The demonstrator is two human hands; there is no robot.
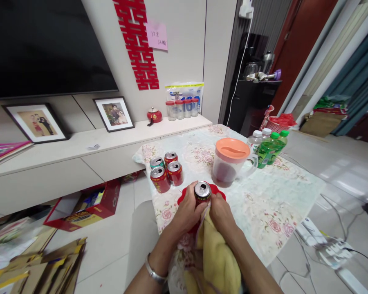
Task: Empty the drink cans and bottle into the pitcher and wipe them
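Observation:
An opened can (203, 191) stands upright between my hands, above a red scalloped dish (220, 190). My left hand (186, 208) is wrapped round the can's left side. My right hand (221, 211) holds a yellow cloth (219, 257) against the can's lower right side; the cloth hangs down toward me. Several opened cans stand grouped at the left of the table, among them a red one (160, 179) and one with a green rim (157, 162). A pitcher (228, 167) with an orange lid and dark liquid is just beyond my right hand.
The table has a floral cloth (263, 204). Green-capped bottles (268, 149) stand at its back right. Behind it, a white cabinet (122, 141) holds picture frames, a red pot (154, 115) and jars (179, 109). Power strips (331, 249) and cords lie at the right, flattened cardboard (49, 267) at the left.

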